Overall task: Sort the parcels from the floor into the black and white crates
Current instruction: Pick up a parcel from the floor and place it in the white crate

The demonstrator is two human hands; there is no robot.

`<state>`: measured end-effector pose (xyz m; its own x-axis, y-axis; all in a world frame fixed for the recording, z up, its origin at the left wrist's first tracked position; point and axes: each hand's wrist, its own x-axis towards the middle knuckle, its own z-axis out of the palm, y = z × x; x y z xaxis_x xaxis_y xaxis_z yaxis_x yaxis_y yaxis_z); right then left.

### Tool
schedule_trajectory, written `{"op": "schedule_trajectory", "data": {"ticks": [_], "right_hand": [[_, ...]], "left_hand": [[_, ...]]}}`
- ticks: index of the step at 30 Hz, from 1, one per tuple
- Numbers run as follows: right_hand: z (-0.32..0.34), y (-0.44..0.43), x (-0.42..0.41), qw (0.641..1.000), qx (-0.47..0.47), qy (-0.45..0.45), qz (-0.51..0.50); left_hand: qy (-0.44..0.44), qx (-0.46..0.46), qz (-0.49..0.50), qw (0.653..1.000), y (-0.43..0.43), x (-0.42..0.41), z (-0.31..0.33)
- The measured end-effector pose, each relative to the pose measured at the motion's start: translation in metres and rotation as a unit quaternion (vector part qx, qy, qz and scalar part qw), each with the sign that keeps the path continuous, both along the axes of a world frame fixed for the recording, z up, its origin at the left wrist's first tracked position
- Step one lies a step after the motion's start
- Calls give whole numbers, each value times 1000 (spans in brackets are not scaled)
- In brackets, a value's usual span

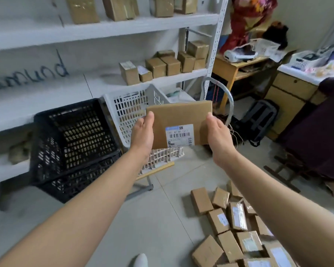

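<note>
While the parcel [178,120] hangs in the air, only the grip bears it. The left hand [143,132] clasps its left edge with the thumb on the front face, and the right hand [218,133] clasps the right edge; the fingers behind are hidden. It is held before the white crate [127,110], its label [179,137] facing the person.

Such a hold on two edges could slip if one hand lets go early, and the parcel would likely fall to the floor [143,218] short of the crate. A hasty release could also catch the white crate's near rim and bounce out. The black crate [75,135] stands just beside it, their walls close, so a careless aim could land the parcel in the wrong one.

Room is good in front: bare floor lies between the person and both crates. A shelf edge [104,27] runs above them, a grey curved handle [228,101] rises just right of the parcel, and the pile of parcels [237,218] crowds the floor at the lower right.
</note>
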<state>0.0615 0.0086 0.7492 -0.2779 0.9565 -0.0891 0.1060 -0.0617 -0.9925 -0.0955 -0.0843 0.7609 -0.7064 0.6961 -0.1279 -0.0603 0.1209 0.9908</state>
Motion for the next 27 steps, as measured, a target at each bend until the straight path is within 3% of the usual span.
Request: {"op": "schedule_trajectory", "data": {"ticks": [13, 27], "right_hand": [[23, -37, -119, 988, 15, 44, 147], [3, -69, -324, 986, -66, 39, 150]], "left_hand": [[-38, 53, 188, 980, -74, -88, 17], [-98, 8, 221, 970, -120, -278, -3]]}}
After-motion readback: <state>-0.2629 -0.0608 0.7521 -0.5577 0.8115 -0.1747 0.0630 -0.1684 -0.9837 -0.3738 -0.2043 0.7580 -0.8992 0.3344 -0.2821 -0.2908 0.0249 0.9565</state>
